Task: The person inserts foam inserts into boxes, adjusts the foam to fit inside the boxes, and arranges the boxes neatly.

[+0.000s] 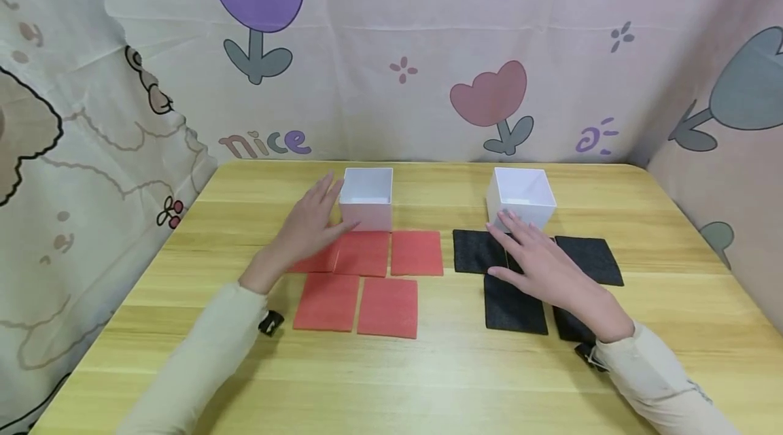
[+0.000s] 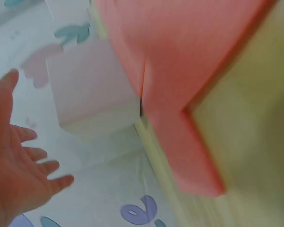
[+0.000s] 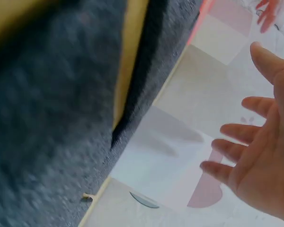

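My left hand (image 1: 308,221) reaches in beside a white square box (image 1: 366,214), fingers spread and nothing held. Below that box lie several red cloth squares (image 1: 388,308) in two rows; the hand and wrist cover part of the leftmost one. My right hand (image 1: 538,262) stretches over several black cloth squares (image 1: 516,306), with its fingertips overlapping the front of a second white box (image 1: 525,194). Its fingers are spread too, and it holds nothing. The hand and forearm hide parts of the black squares. Both wrist views show the palms bare and fingers extended.
Both boxes stand near the back edge of the wooden table (image 1: 449,380). A printed curtain (image 1: 367,109) hangs behind and at the sides. Small black wrist devices (image 1: 270,323) sit under both sleeves.
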The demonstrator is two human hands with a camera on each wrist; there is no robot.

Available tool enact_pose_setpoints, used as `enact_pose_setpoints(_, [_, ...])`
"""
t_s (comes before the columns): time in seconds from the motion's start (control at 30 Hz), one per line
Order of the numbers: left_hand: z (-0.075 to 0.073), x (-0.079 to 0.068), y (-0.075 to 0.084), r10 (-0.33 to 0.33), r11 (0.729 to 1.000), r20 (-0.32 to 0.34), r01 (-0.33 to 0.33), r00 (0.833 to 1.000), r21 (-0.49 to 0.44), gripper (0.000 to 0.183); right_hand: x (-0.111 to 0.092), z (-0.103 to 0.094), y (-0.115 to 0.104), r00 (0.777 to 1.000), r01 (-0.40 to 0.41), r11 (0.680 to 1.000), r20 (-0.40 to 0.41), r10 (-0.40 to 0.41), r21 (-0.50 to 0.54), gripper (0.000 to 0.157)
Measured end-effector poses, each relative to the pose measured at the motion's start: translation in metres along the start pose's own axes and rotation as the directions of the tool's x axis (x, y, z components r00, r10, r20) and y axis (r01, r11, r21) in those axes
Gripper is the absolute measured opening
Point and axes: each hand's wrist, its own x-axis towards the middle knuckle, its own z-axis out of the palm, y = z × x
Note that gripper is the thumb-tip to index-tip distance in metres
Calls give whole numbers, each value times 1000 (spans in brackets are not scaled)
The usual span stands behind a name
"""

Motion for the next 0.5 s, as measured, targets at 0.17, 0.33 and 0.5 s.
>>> enact_pose_setpoints(0.17, [-1,28,-11,-73,981,76,85,994,-175,92,-2,-7,6,988,72,997,-141,-66,36,66])
enact_pose_setpoints(0.33, [4,44,-19,-100,959,118,127,988,-252,97,-9,-19,14,976,29,995,-216,-9,90,64])
enact_pose_setpoints(0.5, [9,49,-25,-143,934,138,180,980,-307,101,-20,-34,26,966,-87,978,-223,129,188,65])
